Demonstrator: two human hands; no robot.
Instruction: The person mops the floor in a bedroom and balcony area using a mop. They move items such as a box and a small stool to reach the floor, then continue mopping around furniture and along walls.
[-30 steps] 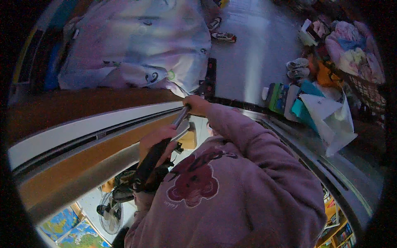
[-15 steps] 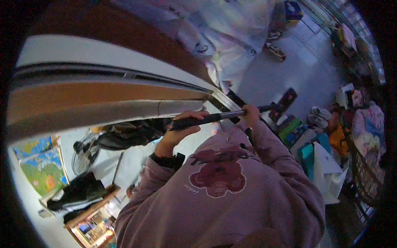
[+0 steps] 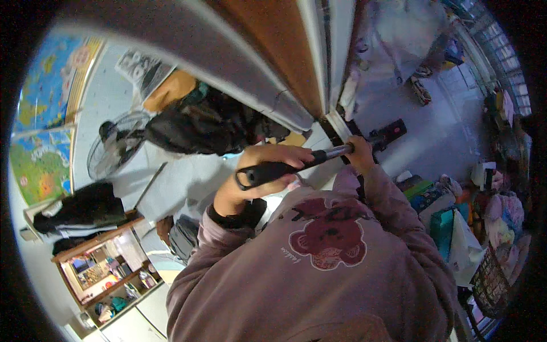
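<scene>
A long pole (image 3: 332,153) with a black grip and a metal shaft runs slantwise in front of my chest. My left hand (image 3: 272,155), with a black band at its wrist, is closed around the black grip, whose looped end sticks out past the palm. Farther along the shaft, my right hand (image 3: 359,153) wraps around it. Beyond the right hand, the pole's dark flat head (image 3: 390,133) is over the pale floor. I cannot tell what kind of tool it is.
A door frame (image 3: 336,68) stands just ahead of the pole. Bags and cloth items (image 3: 501,214) crowd the right side, beside a brown basket (image 3: 491,279). To the left are a fan (image 3: 117,142), a dark heap of cloth (image 3: 211,122) and colourful wall maps (image 3: 43,165).
My view has turned, so the door frame now stands more upright and more of the left room shows. Both hands keep hold of the pole, which sits slightly farther right.
</scene>
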